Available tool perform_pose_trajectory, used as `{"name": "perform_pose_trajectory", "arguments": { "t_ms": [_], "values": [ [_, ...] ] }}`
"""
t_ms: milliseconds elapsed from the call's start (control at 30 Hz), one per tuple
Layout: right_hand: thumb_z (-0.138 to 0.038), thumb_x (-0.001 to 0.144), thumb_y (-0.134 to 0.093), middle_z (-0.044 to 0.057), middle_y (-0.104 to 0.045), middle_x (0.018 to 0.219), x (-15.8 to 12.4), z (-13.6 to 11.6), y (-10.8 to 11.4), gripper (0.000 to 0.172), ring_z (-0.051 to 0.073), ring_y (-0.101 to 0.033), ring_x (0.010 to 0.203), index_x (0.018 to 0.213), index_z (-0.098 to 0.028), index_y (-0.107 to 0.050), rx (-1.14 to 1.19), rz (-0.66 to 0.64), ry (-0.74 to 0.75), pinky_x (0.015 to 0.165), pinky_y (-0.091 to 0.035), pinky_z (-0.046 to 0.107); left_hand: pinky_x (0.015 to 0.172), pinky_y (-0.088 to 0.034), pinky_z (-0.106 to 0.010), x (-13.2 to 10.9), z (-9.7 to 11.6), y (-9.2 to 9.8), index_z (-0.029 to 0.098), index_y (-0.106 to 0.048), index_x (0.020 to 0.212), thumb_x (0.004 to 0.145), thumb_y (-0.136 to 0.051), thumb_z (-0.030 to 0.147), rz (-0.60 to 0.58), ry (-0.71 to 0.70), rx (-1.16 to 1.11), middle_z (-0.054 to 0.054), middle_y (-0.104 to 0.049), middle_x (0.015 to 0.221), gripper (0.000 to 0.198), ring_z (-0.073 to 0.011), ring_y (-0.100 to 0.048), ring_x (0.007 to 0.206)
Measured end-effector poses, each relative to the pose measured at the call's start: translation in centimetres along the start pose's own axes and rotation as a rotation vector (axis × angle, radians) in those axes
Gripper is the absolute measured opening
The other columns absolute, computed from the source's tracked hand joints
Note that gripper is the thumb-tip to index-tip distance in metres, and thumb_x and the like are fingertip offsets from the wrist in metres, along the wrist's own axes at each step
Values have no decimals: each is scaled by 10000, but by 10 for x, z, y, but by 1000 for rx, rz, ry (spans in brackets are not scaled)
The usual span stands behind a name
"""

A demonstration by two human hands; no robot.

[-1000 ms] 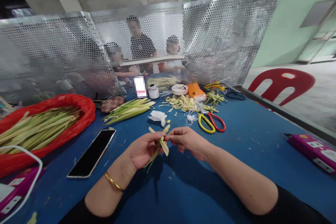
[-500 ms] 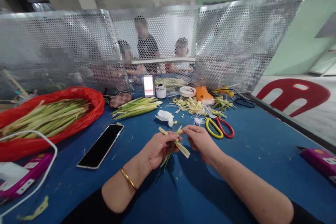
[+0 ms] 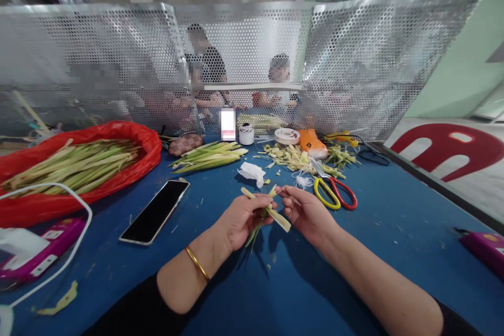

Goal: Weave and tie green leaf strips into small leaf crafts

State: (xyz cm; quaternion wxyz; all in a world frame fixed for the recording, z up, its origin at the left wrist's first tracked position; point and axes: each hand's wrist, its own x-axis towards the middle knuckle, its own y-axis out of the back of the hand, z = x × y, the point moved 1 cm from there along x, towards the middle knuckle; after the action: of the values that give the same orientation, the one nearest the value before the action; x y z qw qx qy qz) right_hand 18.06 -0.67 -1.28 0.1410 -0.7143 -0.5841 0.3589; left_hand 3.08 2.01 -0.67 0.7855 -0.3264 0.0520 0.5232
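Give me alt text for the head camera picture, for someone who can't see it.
Over a blue table, the left hand grips a small bunch of pale green leaf strips while the right hand pinches one strip's tip. A phone and a red bag of long stalks lie to the left, yellow-and-red scissors just beyond the hands.

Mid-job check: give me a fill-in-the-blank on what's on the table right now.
The scissors by the right hand have one yellow handle and one ____ handle.
The phone lies to the ____ of the left hand, which grips a leaf strip.
The bag of green stalks lies on a ____ table.
Missing words: red; left; blue.
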Motion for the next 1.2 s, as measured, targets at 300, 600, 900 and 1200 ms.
{"name": "perform_pose_trajectory", "arguments": {
  "t_ms": [300, 600, 900, 1200],
  "values": [
    [-287, 726, -708, -60, -522, 525, 3, -1, 5, 154, 72, -491, 450, 799, -166, -648, -347, -50, 138, 460, -437, 195, 548, -540, -209, 0, 1, 0, 95, -673, 781, 733, -677, 94, 15, -10, 21, -76, -690, 729, 48, -119, -626, 603],
    [-367, 668, -762, -8, -644, 709, -5, -1, 0, 251, 86, -532, 597, 825, -178, -711, -462, -288, 135, 625, -444, 231, 556, -510, -192, -3, 1, -3, 100, -677, 761, 703, -698, 117, 29, -50, 135, -51, -673, 686, 64, -108, -616, 602],
    [-375, 596, -811, -31, -579, 582, -2, 4, -1, 291, 94, -532, 556, 612, -162, -613, -431, -156, 284, 596, -414, 240, 612, -539, -207, -1, 0, -2, 92, -711, 779, 738, -692, 162, -82, -2, 115, -62, -683, 735, 82, -101, -613, 622],
    [-374, 623, -785, -48, -519, 564, 1, 1, 2, 270, 90, -445, 546, 600, -173, -607, -456, -106, 369, 575, -384, 247, 644, -569, -260, -3, 2, -3, 97, -702, 849, 753, -660, 75, -69, 4, 57, -58, -675, 728, 107, -115, -626, 601]
  ]
}}
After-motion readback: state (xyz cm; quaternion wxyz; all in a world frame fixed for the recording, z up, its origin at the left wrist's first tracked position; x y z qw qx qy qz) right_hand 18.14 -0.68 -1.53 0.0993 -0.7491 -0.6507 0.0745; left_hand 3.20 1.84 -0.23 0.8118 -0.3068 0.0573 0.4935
